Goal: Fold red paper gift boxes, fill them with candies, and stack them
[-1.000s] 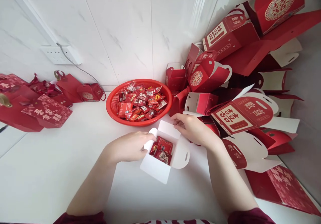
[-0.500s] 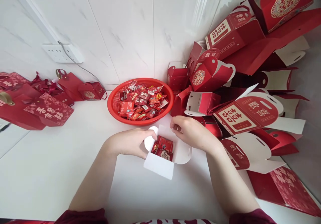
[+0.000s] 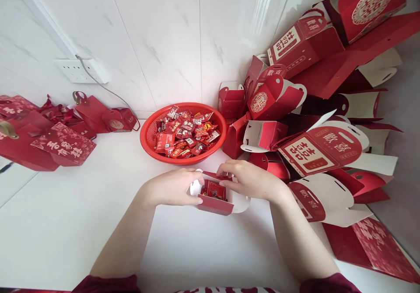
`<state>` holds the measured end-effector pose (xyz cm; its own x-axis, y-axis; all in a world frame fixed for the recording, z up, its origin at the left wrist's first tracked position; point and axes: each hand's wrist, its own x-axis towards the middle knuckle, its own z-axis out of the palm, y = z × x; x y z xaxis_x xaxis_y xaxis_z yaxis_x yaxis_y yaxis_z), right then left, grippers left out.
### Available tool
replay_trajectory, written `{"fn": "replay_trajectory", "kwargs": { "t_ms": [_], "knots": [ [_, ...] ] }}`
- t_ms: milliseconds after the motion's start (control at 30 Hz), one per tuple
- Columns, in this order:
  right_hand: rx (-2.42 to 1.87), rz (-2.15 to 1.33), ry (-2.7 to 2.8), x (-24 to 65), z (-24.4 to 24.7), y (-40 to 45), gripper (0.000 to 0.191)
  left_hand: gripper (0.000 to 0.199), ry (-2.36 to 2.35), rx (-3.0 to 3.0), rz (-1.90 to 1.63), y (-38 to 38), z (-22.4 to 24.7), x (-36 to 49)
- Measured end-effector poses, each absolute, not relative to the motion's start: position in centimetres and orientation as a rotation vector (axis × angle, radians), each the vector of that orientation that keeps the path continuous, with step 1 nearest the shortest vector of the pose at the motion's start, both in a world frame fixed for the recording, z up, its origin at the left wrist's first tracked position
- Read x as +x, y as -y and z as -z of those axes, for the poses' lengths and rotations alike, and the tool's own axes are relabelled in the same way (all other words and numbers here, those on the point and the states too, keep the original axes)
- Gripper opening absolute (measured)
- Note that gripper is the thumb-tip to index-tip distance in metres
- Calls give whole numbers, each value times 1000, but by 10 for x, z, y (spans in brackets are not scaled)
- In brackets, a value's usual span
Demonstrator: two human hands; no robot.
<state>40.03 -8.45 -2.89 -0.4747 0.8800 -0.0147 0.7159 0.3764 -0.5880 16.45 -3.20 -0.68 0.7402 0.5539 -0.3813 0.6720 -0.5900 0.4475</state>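
Observation:
A small red candy box (image 3: 215, 205), white inside, sits on the counter before me with red-wrapped sweets (image 3: 215, 191) in it. Its front and back flaps are folded inward over the opening, while the rounded right end flap still leans outward. My left hand (image 3: 175, 187) grips the box's left end, thumb on the front flap and fingers at the rounded left flap. From the right, my right hand (image 3: 246, 178) holds the back flap between bent fingers and thumb. Just behind the box stands a red plastic basket (image 3: 144, 142) filled with wrapped sweets (image 3: 187, 131).
Many red gift boxes (image 3: 324, 148) are piled along the right side, several with open flaps. Closed red boxes and bags (image 3: 62, 142) stand at the left. A power socket (image 3: 80, 71) with a grey cable is on the tiled wall (image 3: 173, 43).
The front flap has swung up from lying outward, and the back flap now shows its red side, bent inward. My right hand has come down onto it; my left thumb has moved to the front flap.

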Motion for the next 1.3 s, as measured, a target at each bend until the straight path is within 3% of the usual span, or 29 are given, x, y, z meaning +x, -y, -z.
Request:
{"fn": "replay_trajectory", "kwargs": {
  "t_ms": [167, 300, 467, 567, 667, 833, 1067, 1133, 1233, 1300],
  "knots": [
    [-1381, -775, 2371, 400, 32, 81, 44, 35, -1085, 2345, 212, 32, 10, 165],
    [-1435, -841, 2401, 395, 38, 79, 36, 34, -1169, 2352, 174, 34, 9, 167],
    [-1765, -818, 2385, 384, 48, 76, 34, 87, -1189, 2365, 155, 38, 9, 163],
    [-1835, -830, 2439, 379, 49, 74, 37, 98, -1185, 2395, 157, 39, 14, 161],
    [-1857, -829, 2493, 376, 49, 74, 36, 96, -1194, 2423, 127, 38, 17, 163],
    [-1888, -768, 2514, 376, 50, 74, 30, 72, -1129, 2508, 1, 39, 17, 172],
    [-1966, -688, 2413, 395, 45, 69, 31, 69, -1066, 2507, -20, 37, 26, 179],
    [-1885, -746, 2387, 405, 39, 73, 30, 65, -1031, 2517, 33, 36, 28, 180],
    [-1662, -880, 2361, 418, 25, 86, 13, 63, -931, 2543, 44, 36, 28, 181],
    [-1499, -984, 2395, 421, 16, 96, 22, 57, -885, 2547, 42, 36, 28, 181]
  ]
}}
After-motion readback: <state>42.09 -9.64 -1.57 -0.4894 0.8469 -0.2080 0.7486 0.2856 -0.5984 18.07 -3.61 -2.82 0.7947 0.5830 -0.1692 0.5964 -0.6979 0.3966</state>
